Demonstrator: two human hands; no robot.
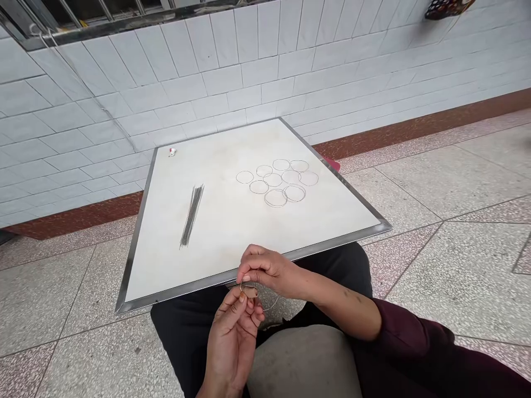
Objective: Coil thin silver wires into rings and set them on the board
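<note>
In front of my lap, near the table's front edge, both hands are pinched close together on a thin wire, which curves out below my fingers. My left hand is palm up, its thumb and fingertip closed on the wire. A small brown wrap shows at its fingers; I cannot tell whether it is tape on a finger or a separate piece. My right hand comes in from the right and grips the wire between thumb and fingers. The fingertips partly hide where the wire's ends lie.
A white metal-edged table stands before my knees. Several thin wire rings lie on its right half, some overlapping. A bundle of straight wires lies at left. A small white and red figure sits at the far left corner, near the tiled wall.
</note>
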